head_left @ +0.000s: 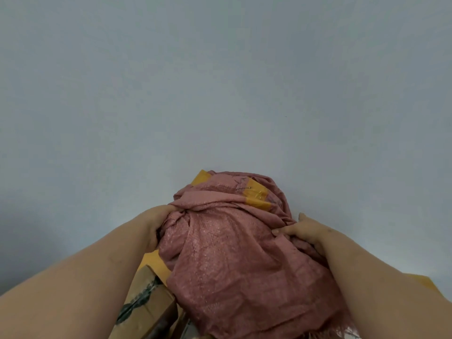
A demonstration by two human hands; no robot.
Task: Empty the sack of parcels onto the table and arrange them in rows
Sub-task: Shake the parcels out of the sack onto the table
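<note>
A crumpled pink woven sack (232,260) with orange tape patches lies low in the middle of the view, draped over bulky contents. My left hand (156,223) grips a bunched fold on the sack's left side. On the right side, my right hand (303,231) clutches the fabric with its fingers pressed into it. A brown cardboard parcel (144,302) with dark markings pokes out beneath the sack at lower left, with a yellow parcel (152,261) just behind it. Another yellow corner (420,281) shows past my right forearm.
A pale grey-blue surface (220,94) fills the whole upper part of the view behind the sack. A dark shadow lies along the left edge.
</note>
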